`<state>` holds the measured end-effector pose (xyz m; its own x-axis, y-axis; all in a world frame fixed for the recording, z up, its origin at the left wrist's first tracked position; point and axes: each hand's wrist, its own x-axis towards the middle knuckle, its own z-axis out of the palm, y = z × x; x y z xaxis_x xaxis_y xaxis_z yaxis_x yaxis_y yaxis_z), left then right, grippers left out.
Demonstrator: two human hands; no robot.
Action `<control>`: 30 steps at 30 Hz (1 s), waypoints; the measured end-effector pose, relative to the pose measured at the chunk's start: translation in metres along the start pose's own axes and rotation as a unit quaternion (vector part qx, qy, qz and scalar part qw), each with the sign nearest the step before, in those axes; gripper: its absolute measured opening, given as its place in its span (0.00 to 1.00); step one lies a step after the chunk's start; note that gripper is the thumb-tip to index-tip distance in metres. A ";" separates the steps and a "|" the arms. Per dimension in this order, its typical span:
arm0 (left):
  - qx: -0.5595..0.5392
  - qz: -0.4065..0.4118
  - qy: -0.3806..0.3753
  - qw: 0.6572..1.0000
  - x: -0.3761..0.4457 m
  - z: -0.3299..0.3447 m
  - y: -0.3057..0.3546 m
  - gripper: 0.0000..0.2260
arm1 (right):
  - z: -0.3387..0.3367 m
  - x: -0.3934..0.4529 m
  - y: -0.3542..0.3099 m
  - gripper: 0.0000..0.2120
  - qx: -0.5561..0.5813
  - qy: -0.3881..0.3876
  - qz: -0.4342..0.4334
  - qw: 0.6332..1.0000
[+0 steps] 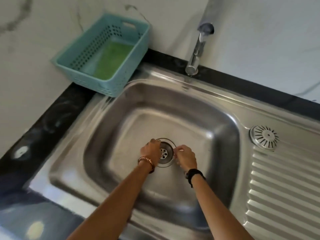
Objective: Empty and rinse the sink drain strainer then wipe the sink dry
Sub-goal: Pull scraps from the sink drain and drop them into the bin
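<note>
Two hands (150,150) (186,158) at one strainer (165,153)

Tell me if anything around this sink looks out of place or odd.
One thing: a slotted round metal cover lies on the drainboard, not in any opening. Both hands are at the drain strainer.
</note>
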<state>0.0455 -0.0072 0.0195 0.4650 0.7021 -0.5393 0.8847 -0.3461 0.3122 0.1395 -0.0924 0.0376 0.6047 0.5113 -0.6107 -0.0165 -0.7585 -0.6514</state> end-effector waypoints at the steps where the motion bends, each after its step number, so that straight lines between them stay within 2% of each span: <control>1: 0.029 0.019 -0.021 0.999 0.007 0.011 -0.002 0.18 | 0.005 0.009 0.006 0.10 -0.061 -0.006 -0.014 0.998; 3: 0.066 0.038 -0.047 0.996 0.013 0.031 -0.003 0.22 | 0.015 0.019 0.015 0.13 -0.190 -0.012 -0.066 0.979; 7: 0.086 0.052 -0.012 0.995 0.021 0.042 -0.005 0.16 | 0.030 0.036 0.028 0.18 -0.355 -0.005 -0.171 0.919; 11: 0.010 0.012 0.029 0.999 0.025 0.034 -0.010 0.09 | 0.041 0.046 0.028 0.17 -0.419 -0.015 -0.211 0.883; 14: -0.061 -0.031 0.052 0.996 0.023 0.029 -0.016 0.08 | 0.049 0.046 0.028 0.13 -0.441 -0.039 -0.213 0.871; 17: -0.122 -0.065 0.043 0.989 0.019 0.027 -0.021 0.07 | 0.054 0.044 0.028 0.13 -0.450 -0.039 -0.217 0.865; 19: -0.155 -0.085 0.023 0.984 0.017 0.026 -0.021 0.07 | 0.053 0.038 0.028 0.11 -0.417 -0.028 -0.193 0.888; 20: -0.175 -0.098 0.015 0.980 0.016 0.025 -0.020 0.07 | 0.052 0.033 0.026 0.11 -0.353 -0.025 -0.161 0.921; 22: -0.227 -0.123 0.009 0.966 0.009 0.021 -0.019 0.07 | 0.048 0.019 0.017 0.11 -0.130 -0.059 -0.077 0.987; 23: -0.257 -0.132 0.011 0.957 0.005 0.017 -0.017 0.06 | 0.045 0.012 0.013 0.11 -0.022 -0.080 -0.047 0.995; 25: -0.315 -0.149 0.023 0.937 -0.007 0.009 -0.019 0.02 | 0.042 -0.007 0.002 0.10 0.082 -0.108 -0.027 0.990; 28: -0.413 -0.171 0.037 0.894 -0.034 -0.001 -0.030 0.04 | 0.046 -0.033 -0.009 0.08 0.114 -0.123 -0.057 0.984; 30: -0.440 -0.183 0.045 0.878 -0.049 -0.006 -0.041 0.05 | 0.052 -0.040 -0.013 0.08 0.068 -0.121 -0.084 0.987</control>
<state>-0.0137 -0.0237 0.0382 0.1154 0.7266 -0.6773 0.5879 0.4997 0.6362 0.0746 -0.0822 0.0466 0.3995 0.7191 -0.5686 -0.0486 -0.6028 -0.7964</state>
